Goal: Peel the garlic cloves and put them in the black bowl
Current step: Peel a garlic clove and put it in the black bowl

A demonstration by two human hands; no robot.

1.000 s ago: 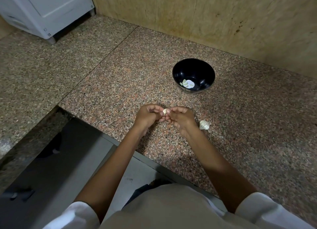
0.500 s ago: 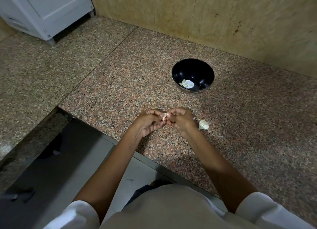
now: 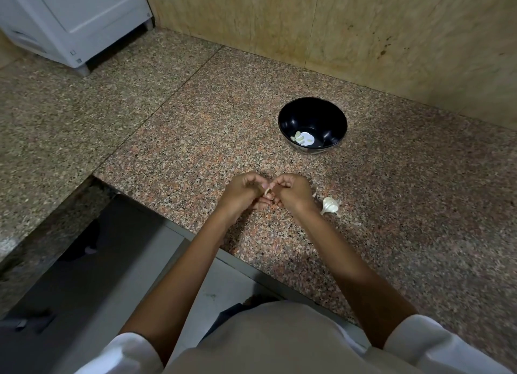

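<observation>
A: Where is the garlic clove (image 3: 267,191)?
B: Pinched between the curled fingertips of the left hand (image 3: 242,191) and right hand (image 3: 293,192), above the counter (image 3: 195,149) (black bowl (image 3: 313,113) sits beyond).

Glossy black bowl (image 3: 333,121) on speckled granite
Pink, grey and black flecks across counter (image 3: 218,127); pale greenish cloves (image 3: 300,139); white garlic bulb (image 3: 330,205); mottled tan wall (image 3: 363,32); white appliance (image 3: 70,18), upper left.
</observation>
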